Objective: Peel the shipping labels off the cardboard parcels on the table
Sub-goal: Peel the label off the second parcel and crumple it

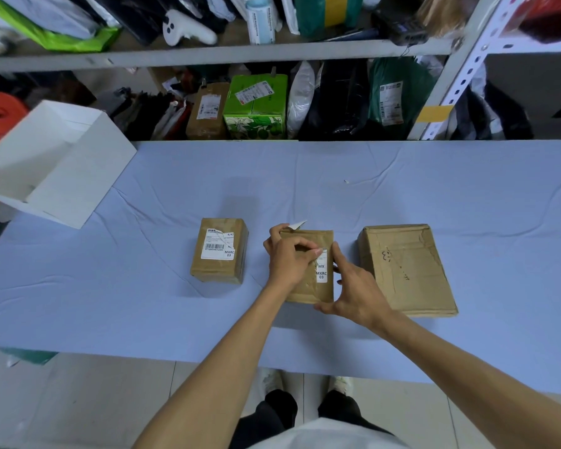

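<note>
Three cardboard parcels lie on the table. The left parcel [219, 251] carries a partly torn white label [218, 244]. The middle parcel [318, 288] has a remnant of white label [321, 270] reading MXRC 03. My left hand [287, 257] lies over its top, fingers curled, pinching the label's edge; a peeled white scrap [297, 225] sticks up behind that hand. My right hand [353, 291] grips the parcel's right side and near corner. The right parcel [405, 268] is larger and flat, with no label showing, only tape marks.
A light blue cloth covers the table [143, 303]. An open white box [55, 163] sits at the far left corner. Behind the table, shelves [208, 55] hold bagged and boxed parcels. The table's near edge is just in front of my legs.
</note>
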